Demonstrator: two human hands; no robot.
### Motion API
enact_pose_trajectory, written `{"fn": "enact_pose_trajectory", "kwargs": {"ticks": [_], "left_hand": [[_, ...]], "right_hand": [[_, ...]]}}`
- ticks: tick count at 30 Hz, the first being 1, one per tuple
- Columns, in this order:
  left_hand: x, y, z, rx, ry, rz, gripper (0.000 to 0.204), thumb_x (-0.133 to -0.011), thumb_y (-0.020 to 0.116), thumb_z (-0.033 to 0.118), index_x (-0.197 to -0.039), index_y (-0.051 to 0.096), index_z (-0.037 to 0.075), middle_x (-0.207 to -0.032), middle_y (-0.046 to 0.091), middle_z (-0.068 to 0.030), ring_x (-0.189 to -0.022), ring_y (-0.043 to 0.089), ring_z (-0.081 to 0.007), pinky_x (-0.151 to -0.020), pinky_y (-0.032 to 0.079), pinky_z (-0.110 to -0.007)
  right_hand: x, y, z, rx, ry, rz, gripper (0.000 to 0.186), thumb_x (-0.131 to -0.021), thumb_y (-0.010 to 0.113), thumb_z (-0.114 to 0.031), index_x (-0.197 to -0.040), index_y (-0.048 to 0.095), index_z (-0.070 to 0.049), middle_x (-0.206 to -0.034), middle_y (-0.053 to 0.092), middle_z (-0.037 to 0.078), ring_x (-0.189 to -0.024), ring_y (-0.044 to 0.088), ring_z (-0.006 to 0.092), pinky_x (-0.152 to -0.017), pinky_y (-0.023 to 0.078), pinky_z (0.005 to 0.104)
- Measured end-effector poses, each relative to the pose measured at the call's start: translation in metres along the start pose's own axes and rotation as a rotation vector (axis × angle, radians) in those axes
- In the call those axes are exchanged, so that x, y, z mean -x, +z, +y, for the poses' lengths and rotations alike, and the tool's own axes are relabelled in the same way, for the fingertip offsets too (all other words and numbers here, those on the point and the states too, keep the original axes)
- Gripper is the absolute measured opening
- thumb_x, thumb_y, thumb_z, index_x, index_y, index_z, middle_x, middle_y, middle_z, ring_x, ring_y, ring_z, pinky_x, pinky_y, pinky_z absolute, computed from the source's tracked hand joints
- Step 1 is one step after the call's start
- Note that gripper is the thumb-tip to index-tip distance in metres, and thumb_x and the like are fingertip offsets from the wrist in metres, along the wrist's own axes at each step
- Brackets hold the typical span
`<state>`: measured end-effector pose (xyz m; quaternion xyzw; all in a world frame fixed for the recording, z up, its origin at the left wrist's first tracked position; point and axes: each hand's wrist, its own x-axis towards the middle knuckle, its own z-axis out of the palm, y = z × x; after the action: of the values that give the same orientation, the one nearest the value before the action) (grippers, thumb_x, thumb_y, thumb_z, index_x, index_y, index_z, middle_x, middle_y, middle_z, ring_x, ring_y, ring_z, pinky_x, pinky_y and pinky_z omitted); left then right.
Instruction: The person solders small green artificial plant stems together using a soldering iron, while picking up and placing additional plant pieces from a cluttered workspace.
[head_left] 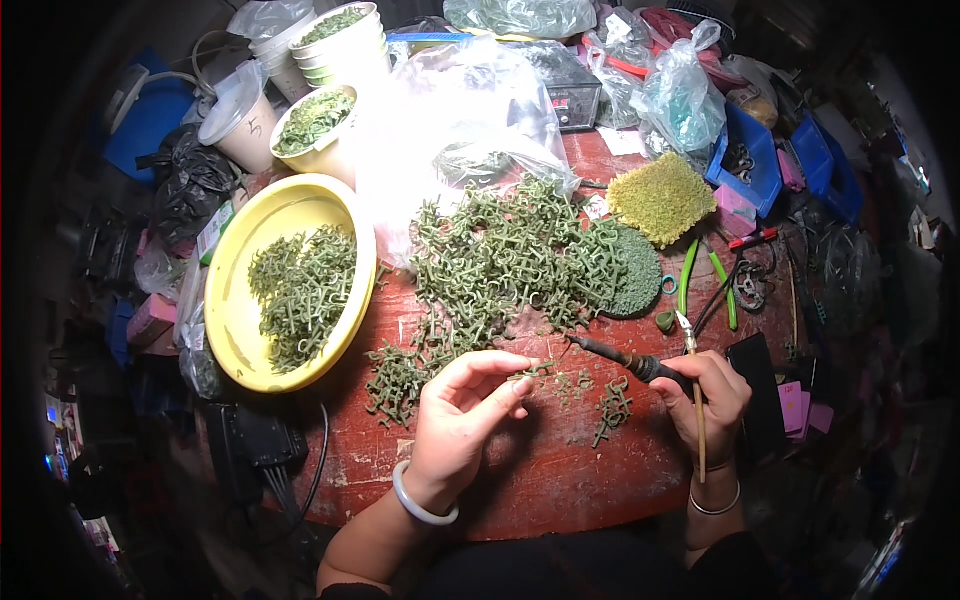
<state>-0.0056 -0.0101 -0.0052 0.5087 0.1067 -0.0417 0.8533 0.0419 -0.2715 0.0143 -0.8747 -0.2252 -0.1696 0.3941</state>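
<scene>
My left hand (462, 415) pinches a small green branched wax-like piece (538, 370) between thumb and fingertips. In my right hand (712, 395) are two tools: a soldering iron (608, 352) with a dark handle, its thin tip pointing left toward that piece, and a slim brush (701, 435) with a wooden handle, held upright with its pale tip away from me. Under the iron's tip lie several small green fragments (570, 385) and a little cluster of green pieces (613, 408). Just beyond both hands spreads a large heap of similar branched green pieces (510, 260).
A yellow basin (218, 325) with more green pieces stands left on the red table (560, 495). Right of the heap are a round green pad (635, 270), a yellow textured block (660, 195) and green-handled pliers (688, 280). White tubs (340, 160) and blue bins (755, 160) stand farther back.
</scene>
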Motion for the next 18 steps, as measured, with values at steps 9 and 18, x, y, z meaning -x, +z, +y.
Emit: {"fn": "enact_pose_trajectory", "kwargs": {"ticks": [9,18], "left_hand": [[-0.0005,-0.0008,-0.0012,0.006,-0.012,-0.004,0.021,-0.093,0.067,-0.005,-0.112,0.066,0.002,-0.113,0.070,-0.0100,-0.094,0.066,-0.0125,-0.075,0.054,-0.027],[-0.0007,-0.0007,-0.0019,-0.007,-0.009,-0.002,0.021,-0.092,0.067,-0.005,-0.112,0.066,0.002,-0.113,0.070,-0.0091,-0.094,0.066,-0.0120,-0.075,0.054,-0.027]], "right_hand": [[-0.0012,-0.0005,-0.0029,-0.013,0.013,-0.050,0.030,-0.085,0.082,-0.025,-0.087,0.068,0.001,-0.074,0.065,0.008,-0.062,0.061,0.0201,-0.056,0.045,0.0289],[-0.0023,0.0002,0.0006,0.001,-0.049,-0.052,0.025,-0.082,0.085,-0.020,-0.087,0.069,-0.001,-0.073,0.065,0.008,-0.058,0.063,0.0189,-0.052,0.046,0.0292]]}}
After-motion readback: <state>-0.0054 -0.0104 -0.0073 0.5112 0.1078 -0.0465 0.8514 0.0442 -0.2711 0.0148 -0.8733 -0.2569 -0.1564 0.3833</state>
